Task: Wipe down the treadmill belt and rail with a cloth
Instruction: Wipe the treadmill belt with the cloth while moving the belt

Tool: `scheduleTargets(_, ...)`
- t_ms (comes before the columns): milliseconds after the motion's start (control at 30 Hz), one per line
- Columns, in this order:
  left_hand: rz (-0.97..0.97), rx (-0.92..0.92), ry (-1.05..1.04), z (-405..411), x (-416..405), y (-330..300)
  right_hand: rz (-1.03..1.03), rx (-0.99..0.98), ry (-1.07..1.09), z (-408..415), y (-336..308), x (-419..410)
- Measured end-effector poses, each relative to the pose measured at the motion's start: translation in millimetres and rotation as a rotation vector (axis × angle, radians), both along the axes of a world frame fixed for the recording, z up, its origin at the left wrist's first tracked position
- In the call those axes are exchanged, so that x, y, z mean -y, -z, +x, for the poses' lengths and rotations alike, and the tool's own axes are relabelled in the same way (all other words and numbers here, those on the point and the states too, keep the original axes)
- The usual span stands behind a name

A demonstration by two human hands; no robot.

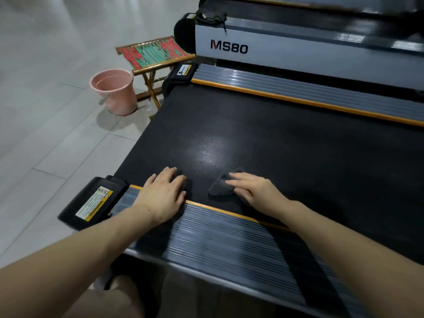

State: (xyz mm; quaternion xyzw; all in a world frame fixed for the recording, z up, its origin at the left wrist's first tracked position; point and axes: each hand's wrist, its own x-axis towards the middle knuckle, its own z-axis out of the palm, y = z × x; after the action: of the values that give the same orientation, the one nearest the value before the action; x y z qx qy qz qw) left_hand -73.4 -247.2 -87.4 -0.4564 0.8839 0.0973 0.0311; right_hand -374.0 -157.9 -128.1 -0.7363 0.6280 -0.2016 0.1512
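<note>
Nearest the viewer runs the near rail of the treadmill, ribbed grey with an orange strip along its inner edge; a black end cap with a yellow warning label closes its left end. Both forearms cross this rail to the belt.

The left hand lies palm down at the belt's near edge, heel over the orange strip, fingers loosely spread; something dark shows under the fingertips, but whether it is cloth or shadow cannot be told. The right hand presses with nearly straight fingers on a dark cloth, which lies flat on the belt just beyond the near rail, a little apart from the left hand.

Progress, as a judgement: the wipe appears to be in hand on the near part of the belt. A pale sheen sits on the belt just beyond the hands, yet reflected light and dampness cannot be distinguished, so the cleaned area is uncertain. The far belt, the far rail and the near rail show no sign either way and probably remain.

Farther left, on the tiled floor, stands a pink bucket; it seems to hold water, though the level is unclear. Just beside it stands a folding stool with a woven red and green seat. Beyond the far rail lies a second machine marked MS80.
</note>
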Motion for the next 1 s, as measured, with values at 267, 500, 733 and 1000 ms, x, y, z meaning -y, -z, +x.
scheduleTargets(267,0.033,0.039,0.038,5.0,-21.2,-39.9,0.172,0.020,0.117,8.9,-21.3,-42.9)
scheduleTargets(500,0.028,0.048,0.077,15.0,-43.1,-41.8,0.224,-0.062,0.584,50.2,-25.9,-69.5)
scheduleTargets(733,0.113,-0.006,-0.048,41.7,-42.7,-46.5,0.271,-0.047,0.842,115.8,-18.9,-35.9)
scheduleTargets(1000,0.113,-0.089,-0.061,21.1,-54.0,-48.5,0.265,-0.111,0.745,135.9,-31.7,-9.5)
